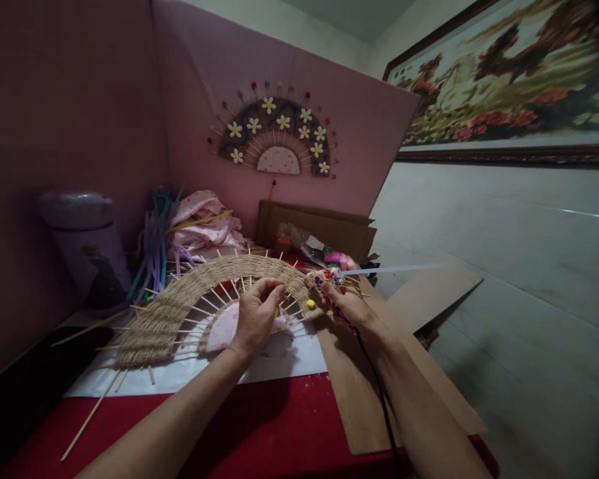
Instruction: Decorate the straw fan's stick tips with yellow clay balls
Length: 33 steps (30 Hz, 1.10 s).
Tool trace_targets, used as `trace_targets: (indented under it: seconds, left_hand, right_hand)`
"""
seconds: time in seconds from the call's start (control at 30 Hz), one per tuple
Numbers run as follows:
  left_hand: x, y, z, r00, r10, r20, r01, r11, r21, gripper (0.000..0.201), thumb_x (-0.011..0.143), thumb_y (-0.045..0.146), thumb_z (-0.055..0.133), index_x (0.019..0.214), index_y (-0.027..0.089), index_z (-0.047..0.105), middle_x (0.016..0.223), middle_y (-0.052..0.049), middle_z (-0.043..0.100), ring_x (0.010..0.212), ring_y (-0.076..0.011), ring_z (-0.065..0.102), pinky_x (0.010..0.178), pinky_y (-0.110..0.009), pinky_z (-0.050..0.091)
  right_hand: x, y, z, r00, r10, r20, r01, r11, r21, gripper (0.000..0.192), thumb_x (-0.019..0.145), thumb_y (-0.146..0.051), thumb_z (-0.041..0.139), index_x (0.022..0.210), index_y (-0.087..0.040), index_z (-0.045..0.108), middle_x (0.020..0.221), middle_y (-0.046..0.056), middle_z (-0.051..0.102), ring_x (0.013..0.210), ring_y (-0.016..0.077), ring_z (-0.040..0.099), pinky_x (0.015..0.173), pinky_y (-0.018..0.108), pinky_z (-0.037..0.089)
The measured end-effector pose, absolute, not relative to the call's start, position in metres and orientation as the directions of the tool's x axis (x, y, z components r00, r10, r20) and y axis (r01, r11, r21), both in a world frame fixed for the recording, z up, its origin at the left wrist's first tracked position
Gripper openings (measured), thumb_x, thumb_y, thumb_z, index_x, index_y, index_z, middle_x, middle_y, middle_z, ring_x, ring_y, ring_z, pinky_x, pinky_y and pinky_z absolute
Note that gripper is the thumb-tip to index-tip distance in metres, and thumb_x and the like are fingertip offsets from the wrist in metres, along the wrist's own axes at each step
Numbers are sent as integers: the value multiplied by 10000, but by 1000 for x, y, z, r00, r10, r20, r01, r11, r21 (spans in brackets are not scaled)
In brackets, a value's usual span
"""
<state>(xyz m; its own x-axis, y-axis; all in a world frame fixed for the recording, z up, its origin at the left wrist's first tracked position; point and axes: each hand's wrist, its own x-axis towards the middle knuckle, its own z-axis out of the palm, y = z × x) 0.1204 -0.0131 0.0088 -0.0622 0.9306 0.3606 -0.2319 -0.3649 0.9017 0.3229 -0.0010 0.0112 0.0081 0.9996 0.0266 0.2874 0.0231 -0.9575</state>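
Here we are at the woven fan (180,306), a half-round of twine wound over wooden skewers (87,416), lying flat on a white sheet (279,362) on the red counter (279,426); its pink centre piece (224,329) shows under our left wrist; our left hand (257,313) hovers over the right end of the weave, fingertips pinched shut on something small and yellowish that we cannot make out; just beside it a yellow bead (310,303) sits on a skewer tip; our right hand (344,299) is closed around a glue gun (329,279) with a patterned body, its clear glue stick (394,269) poking out behind and its black cord (379,392) trailing down along the forearm; we'd judge the work wants a steady nozzle close to the skewer tip, a small dab only, and the pinched piece pressed straight on while fingers stay off the hot glue; further out, a cardboard sheet (349,392) lies under the right arm; a finished fan with white flowers (277,136) hangs on the pink board, with pink cloth (204,226) and a grey jar (87,243) at the left.
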Motion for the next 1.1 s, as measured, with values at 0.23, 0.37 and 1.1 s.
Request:
trace_targets:
  seconds: [0.23, 0.37, 1.1]
  left_hand:
    - [120, -14, 11, -70, 931, 359, -254, -365, 896, 166, 706, 314, 654, 741, 153, 633, 599, 21, 579, 513, -86, 480, 486, -214, 382]
    - [121, -15, 13, -81, 937, 341, -260, -350, 900, 171, 690, 309, 658, 746, 149, 633, 604, 17, 588, 507, -83, 477, 480, -213, 385]
    - [121, -11, 8, -89, 926, 367, -236, -377, 896, 219, 705, 375, 661, 710, 157, 652, 571, 26, 563, 499, -88, 457, 480, -215, 366]
  right_hand:
    - [321, -5, 15, -4, 1000, 16, 206, 16, -978, 537, 690, -704, 577, 647, -169, 554, 436, -44, 442, 281, 53, 336, 249, 190, 195]
    - [320, -9, 21, -25, 999, -29, 62, -27, -998, 502, 692, -670, 610, 696, -173, 545, 512, -47, 460, 305, 29, 308, 257, 172, 189]
    - [323, -11, 24, -114, 988, -102, 15, -101, -995, 500, 719, -675, 577, 748, -176, 567, 571, -36, 466, 322, 28, 315, 254, 171, 178]
